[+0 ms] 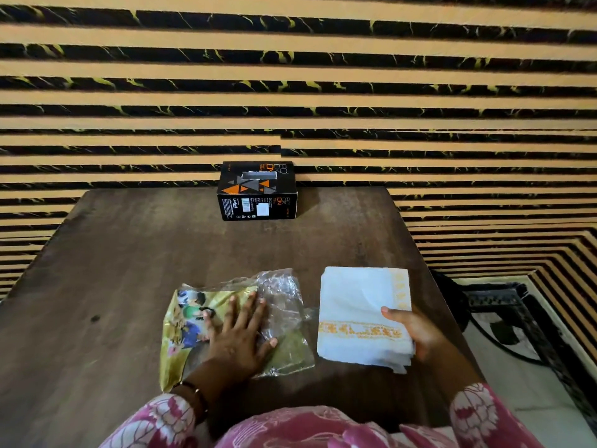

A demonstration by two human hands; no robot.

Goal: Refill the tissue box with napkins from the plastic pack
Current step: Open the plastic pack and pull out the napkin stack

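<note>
Pink sleeves (pixel 484 412) over dark wooden table (pixel 129 260), striped wall (pixel 290 76) behind

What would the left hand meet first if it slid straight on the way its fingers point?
The left hand lies flat on the plastic pack, fingers pointing away and slightly right. It would cross the pack's clear crumpled end, then bare table; the tissue box looks roughly in line farther on, though depth is uncertain.

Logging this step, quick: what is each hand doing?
Left hand: open, flat on the plastic pack.
Right hand: gripping the napkin stack.
</note>
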